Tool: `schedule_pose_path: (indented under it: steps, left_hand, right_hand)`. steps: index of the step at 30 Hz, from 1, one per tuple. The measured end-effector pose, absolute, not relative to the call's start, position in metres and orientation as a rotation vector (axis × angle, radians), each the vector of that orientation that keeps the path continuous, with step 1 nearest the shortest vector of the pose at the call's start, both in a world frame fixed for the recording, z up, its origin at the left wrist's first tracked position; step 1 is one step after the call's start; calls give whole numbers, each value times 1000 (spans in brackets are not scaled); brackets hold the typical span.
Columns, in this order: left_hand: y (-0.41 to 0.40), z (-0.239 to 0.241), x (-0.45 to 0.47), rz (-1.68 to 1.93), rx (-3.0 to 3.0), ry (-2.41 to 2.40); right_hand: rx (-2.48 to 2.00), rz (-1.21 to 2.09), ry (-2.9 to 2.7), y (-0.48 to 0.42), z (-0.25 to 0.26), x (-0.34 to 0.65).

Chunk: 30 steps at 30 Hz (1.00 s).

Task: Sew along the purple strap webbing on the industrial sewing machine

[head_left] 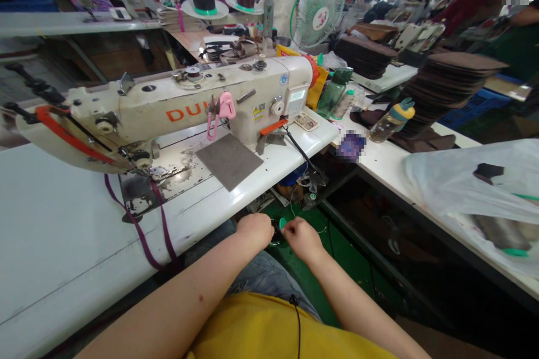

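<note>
My left hand point(255, 231) and my right hand point(300, 237) are held close together below the table's front edge, over my lap. Both are closed in a pinch. Between them is a small green piece point(283, 223), pinched by the right fingers, with a thin thread point(314, 231) trailing off it. What the left fingers grip is too small to make out. Above them stands a cream sewing machine point(177, 106) with orange lettering. A grey fabric piece point(229, 160) lies flat on the white table point(63, 235) beside the needle.
A purple strap point(138, 224) hangs from the machine over the table edge. Pink clippers point(223, 109) hang on the machine. Bottles point(391, 120), stacked dark fabric pieces point(446, 84) and a plastic bag point(471, 179) sit on the right-hand table. A fan point(318, 8) stands behind. Other people work far back.
</note>
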<state>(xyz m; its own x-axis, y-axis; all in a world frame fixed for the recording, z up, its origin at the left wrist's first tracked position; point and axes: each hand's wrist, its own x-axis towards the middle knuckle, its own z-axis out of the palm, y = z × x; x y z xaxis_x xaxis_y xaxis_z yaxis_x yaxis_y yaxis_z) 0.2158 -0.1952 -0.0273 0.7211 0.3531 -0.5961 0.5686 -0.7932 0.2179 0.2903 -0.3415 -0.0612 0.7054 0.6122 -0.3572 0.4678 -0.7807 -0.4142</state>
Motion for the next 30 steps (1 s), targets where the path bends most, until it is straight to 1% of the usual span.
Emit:
schedule_pose_path:
  steps: [5,10,13,17,21,26,30]
  left_hand:
    - [-195,-26,216,-762,2533,713]
    - [-198,-26,217,-781,2533,700]
    - [-200,-24,218,-782,2546,685]
    - [-199,-21,217,-790,2553,681]
    - [-196,-22,217,-794,2548,702]
    - [-197,-25,218,-798,2548,694]
    - [-199,-24,217,-790,2556,682]
  right_hand:
    - [-2677,659,-799,-341,-57,287]
    - [-2670,768,-888,-351,-46,288]
    - [-2680,795,-886,-349,-48,288]
    - [-2707,754,-811,-342,-54,287]
    - [-2726,718,-801,-345,-49,287]
    - [-2709,817,-870,-354,-45,290]
    - [-2722,810,-844,-350,-51,287]
